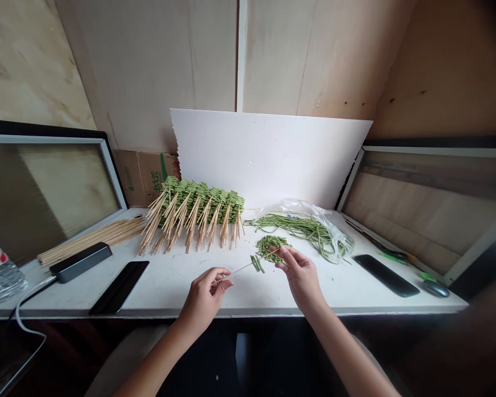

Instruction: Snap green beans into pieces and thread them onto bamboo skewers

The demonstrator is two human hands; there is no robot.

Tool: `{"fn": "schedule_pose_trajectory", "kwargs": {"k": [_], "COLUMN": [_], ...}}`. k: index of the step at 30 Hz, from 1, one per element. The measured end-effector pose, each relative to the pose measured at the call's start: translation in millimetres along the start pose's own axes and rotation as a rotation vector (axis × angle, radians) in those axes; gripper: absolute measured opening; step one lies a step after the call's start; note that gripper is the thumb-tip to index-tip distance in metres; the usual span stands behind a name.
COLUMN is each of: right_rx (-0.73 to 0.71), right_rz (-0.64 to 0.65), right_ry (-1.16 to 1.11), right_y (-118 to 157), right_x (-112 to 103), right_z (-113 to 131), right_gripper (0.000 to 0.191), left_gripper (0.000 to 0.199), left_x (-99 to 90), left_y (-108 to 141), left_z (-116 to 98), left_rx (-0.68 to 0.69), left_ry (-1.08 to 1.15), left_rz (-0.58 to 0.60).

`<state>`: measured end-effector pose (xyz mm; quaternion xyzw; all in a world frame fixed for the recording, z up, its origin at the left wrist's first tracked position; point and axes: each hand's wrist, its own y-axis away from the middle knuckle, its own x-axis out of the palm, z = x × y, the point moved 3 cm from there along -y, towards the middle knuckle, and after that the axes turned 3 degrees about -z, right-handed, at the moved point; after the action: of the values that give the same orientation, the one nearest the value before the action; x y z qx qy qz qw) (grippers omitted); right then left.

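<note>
Two bare hands pinch a thin bamboo skewer (243,269) between them, the left hand (209,289) closed on its nearer end and the right hand (300,270) gripping toward the far end, with short green bean pieces (257,264) threaded crosswise in the gap. Just behind the right fingertips sits a heap of cut beans (270,241), with uncut long beans (301,225) beyond it. Stacked bean skewers (198,193) stand beyond the left hand.

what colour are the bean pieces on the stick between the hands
Green; the head view shows the bean pieces on the stick.
</note>
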<state>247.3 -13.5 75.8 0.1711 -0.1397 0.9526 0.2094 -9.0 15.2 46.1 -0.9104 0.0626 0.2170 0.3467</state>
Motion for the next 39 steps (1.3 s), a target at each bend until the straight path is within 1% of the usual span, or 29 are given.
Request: {"fn": "schedule_pose_trajectory", "kwargs": {"k": [3, 9, 13, 15, 17, 23, 25, 27, 29, 34, 36, 39], "right_rx": [0.01, -0.022, -0.054, -0.07, -0.085, -0.124, -0.109, -0.073, -0.022, 0.101, 0.099, 0.053], "right_rz": [0.007, 0.02, 0.114, 0.16, 0.173, 0.131, 0.104, 0.077, 0.065, 0.1, 0.108, 0.074], "right_ry": [0.013, 0.051, 0.11, 0.124, 0.128, 0.226, 0.238, 0.219, 0.153, -0.095, -0.134, -0.112], "right_y": [-1, 5, 19, 24, 26, 17, 13, 8, 3, -5, -6, -9], "right_x": [0, 4, 19, 27, 29, 19, 15, 10, 7, 5, 5, 2], "right_z": [-1, -3, -4, -4, -3, -11, -17, -21, -22, -15, -10, -2], "right_gripper": [0.028, 0.028, 0.02, 0.018, 0.017, 0.019, 0.024, 0.032, 0.036, 0.04, 0.039, 0.034], "left_gripper": [0.021, 0.03, 0.03, 0.028, 0.027, 0.029, 0.03, 0.031, 0.033, 0.033, 0.033, 0.033], "left_x": [-1.1, 0.0, 4.6, 3.4, 0.0, -2.7, -2.2, -2.4, -3.1, -4.1, -3.7, -2.8], "left_y": [1, 4, 5, 5, 3, 0, 0, 0, -1, -3, -3, -3], "left_z": [-1, -3, -7, -10, -11, -10, -8, -5, -2, 2, 3, 5], "left_rx": [0.054, 0.116, 0.128, 0.119, 0.112, 0.077, 0.046, 0.016, -0.003, -0.024, -0.03, -0.04], "left_ry": [-0.02, -0.04, -0.034, -0.043, -0.053, -0.047, -0.036, -0.024, -0.016, -0.009, 0.0, 0.011], "left_rz": [-0.028, -0.002, 0.036, 0.019, -0.017, 0.001, -0.001, -0.004, -0.006, 0.009, 0.02, 0.034]}}
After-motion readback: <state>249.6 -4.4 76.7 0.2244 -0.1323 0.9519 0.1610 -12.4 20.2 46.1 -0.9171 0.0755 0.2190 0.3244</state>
